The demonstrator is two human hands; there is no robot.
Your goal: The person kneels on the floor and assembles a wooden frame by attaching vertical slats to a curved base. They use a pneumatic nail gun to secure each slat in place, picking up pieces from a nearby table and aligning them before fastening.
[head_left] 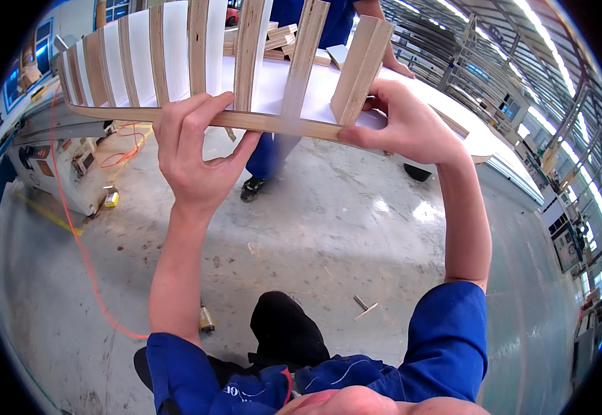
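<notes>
Bright, even daylight enters from windows (564,228) at right. Glare patches mark the concrete floor (329,228). Fisheye distortion bends edges; corners are black. Focus is mostly sharp.

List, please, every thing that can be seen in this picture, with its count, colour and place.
wooden slat frame: one, pale wood, held up at top
white table: one, behind the frame
wood blocks: several, pale, on the table
co-worker: one, blue clothes, at the table
machine: one, grey, left
orange hose: one, on the floor
left hand: grips the frame's lower rail
right hand: holds the frame's right end
</notes>
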